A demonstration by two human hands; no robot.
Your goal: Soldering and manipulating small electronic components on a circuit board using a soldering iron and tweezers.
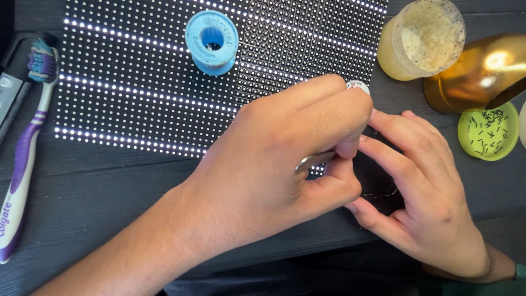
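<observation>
My left hand reaches in from the lower left and is closed around a thin metal tool, apparently tweezers, over the lower right corner of a black LED matrix panel. Several rows of the panel glow white. My right hand comes from the lower right; its spread fingers rest against the panel's corner and touch my left fingertips. The tool's tip and the spot under the fingers are hidden.
A blue solder spool stands on the panel. A purple and white toothbrush lies at the left. At the right are a cloudy yellowish jar, an amber bottle and a green lid holding several small black pieces. The table is dark wood.
</observation>
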